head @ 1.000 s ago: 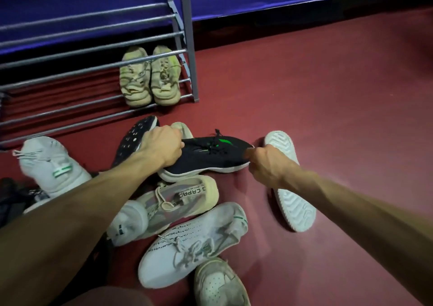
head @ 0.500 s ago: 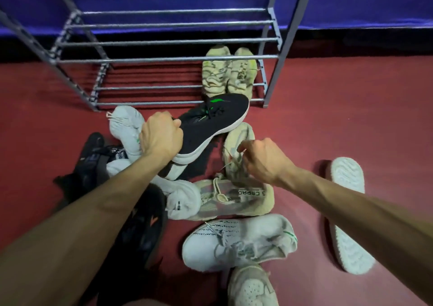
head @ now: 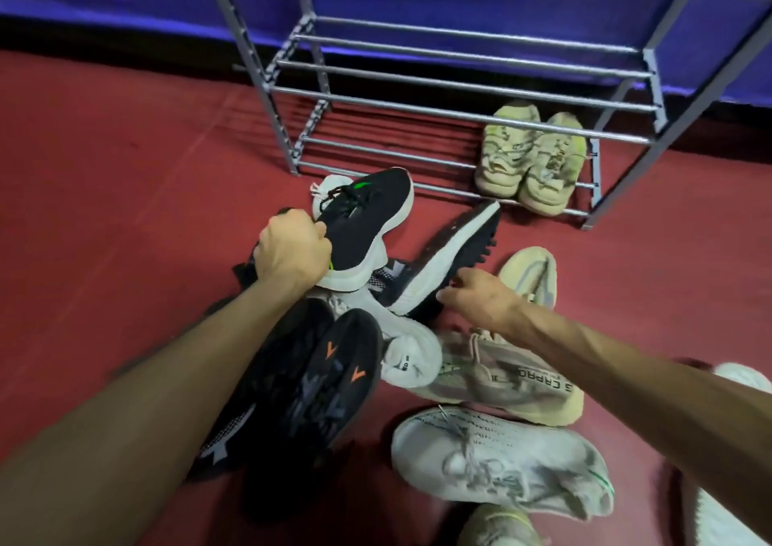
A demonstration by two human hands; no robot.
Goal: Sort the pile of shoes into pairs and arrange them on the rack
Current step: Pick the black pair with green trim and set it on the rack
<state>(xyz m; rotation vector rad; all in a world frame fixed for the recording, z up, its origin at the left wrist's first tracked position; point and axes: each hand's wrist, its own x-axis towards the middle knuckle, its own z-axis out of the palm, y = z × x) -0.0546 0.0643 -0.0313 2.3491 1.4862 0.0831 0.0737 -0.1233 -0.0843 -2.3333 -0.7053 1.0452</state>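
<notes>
My left hand [head: 292, 253] grips the heel of a black knit sneaker [head: 367, 219] with green marks and a white sole, held above the pile. My right hand [head: 480, 299] touches the heel end of a second black shoe [head: 451, 261] that lies on its side with its white sole showing; whether the fingers hold it I cannot tell. The grey metal rack [head: 459, 111] stands on the floor behind the pile. A pair of beige sneakers [head: 530, 161] sits side by side at the right end of its bottom shelf.
Loose shoes cover the red floor: black shoes with orange marks [head: 317, 399], a beige lettered sneaker [head: 509, 378], a white-grey sneaker [head: 501, 462], a pale one [head: 530, 274], a white one [head: 727, 512] at the right edge. A blue wall [head: 125, 2] lies behind the rack.
The view swung left, so the rack now sits to the right. My left hand kept the black sneaker raised. My right hand moved from the beige laces to the second black shoe's heel.
</notes>
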